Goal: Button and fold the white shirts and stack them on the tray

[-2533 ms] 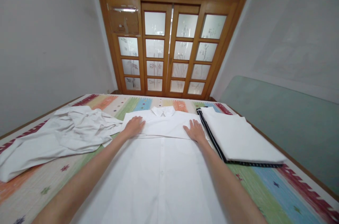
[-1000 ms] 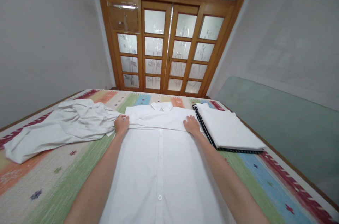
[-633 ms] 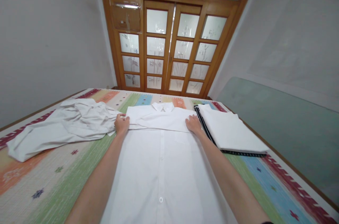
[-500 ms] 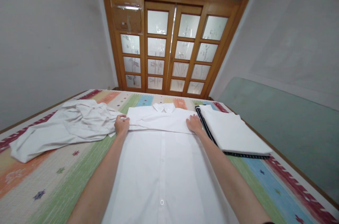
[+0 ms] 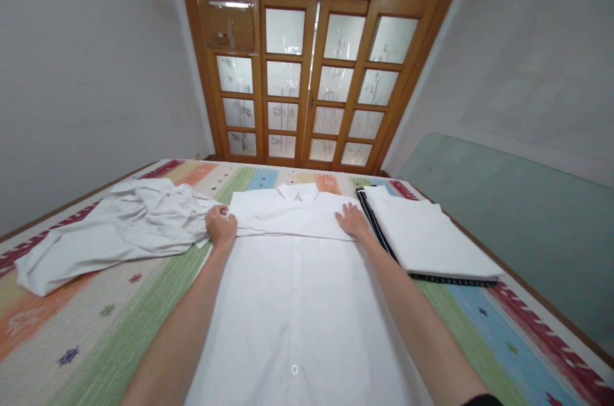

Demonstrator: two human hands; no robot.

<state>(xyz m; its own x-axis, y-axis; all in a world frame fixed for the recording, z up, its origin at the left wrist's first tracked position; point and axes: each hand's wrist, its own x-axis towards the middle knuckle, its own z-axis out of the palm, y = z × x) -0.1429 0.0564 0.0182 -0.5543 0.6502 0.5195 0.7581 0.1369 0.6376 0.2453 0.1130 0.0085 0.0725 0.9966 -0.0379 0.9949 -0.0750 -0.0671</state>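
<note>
Having shifted outward, the left hand (image 5: 221, 228) is curling at the edge of the white shirt (image 5: 307, 291), its grip's hold unclear. The right hand (image 5: 352, 220) is lying released atop the shirt, on the striped cover (image 5: 139, 304).

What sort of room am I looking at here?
Probably a bedroom: a striped bedcover is spread out, what looks like a pale green headboard stands along one side, and wooden doors stand beyond.

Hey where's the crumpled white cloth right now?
In the head view, the crumpled white cloth lies on the left of the striped cover, just left of the left hand and the collared white shirt.
</note>
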